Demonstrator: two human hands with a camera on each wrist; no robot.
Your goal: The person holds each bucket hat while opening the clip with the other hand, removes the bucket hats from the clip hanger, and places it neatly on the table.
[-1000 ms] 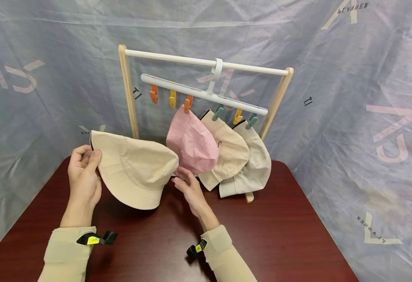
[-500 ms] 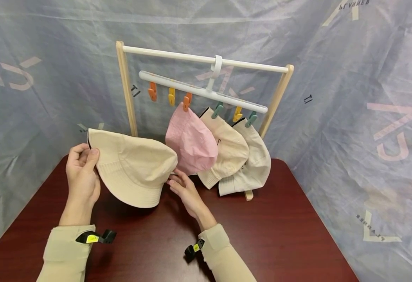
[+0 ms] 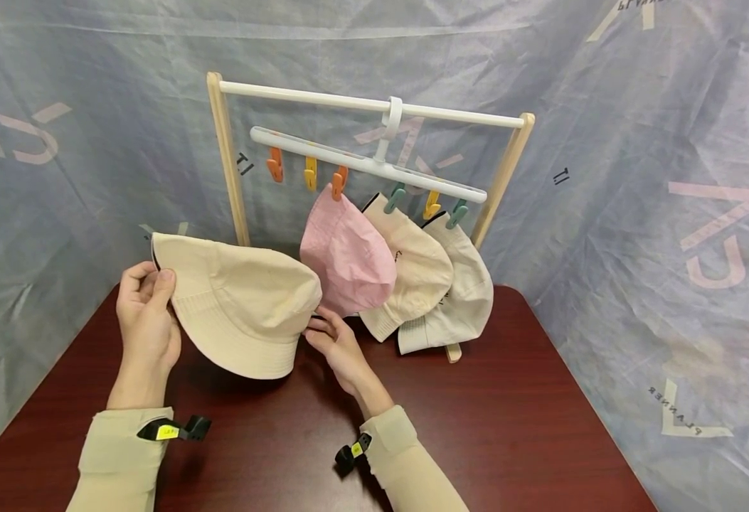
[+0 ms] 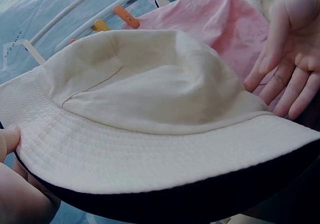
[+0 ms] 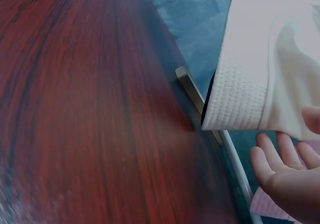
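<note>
A cream bucket hat (image 3: 246,299) with a dark lining hangs above the table, its crown turned to the right. My left hand (image 3: 146,320) pinches the brim at its left end, thumb on the pale outer cloth. At the crown side, my right hand (image 3: 338,348) has its fingers loosely extended, fingertips right at the hat's edge; the left wrist view shows that palm (image 4: 300,59) uncurled. Just behind the crown, a pink bucket hat (image 3: 351,256) hangs from an orange clip (image 3: 339,183) and is partly hidden.
A wooden stand with a white rail (image 3: 310,97) carries a white clip hanger (image 3: 323,156). Two more pale hats, one cream (image 3: 412,267) and one off-white (image 3: 466,299), hang at right. An orange clip (image 3: 274,165) and a yellow clip (image 3: 311,173) at left hold nothing. Below is a dark red table (image 3: 476,434).
The cream hat's brim end and my left hand have shifted slightly left. My right hand has moved a little left, closer in against the crown. The hanging hats stay where they were.
</note>
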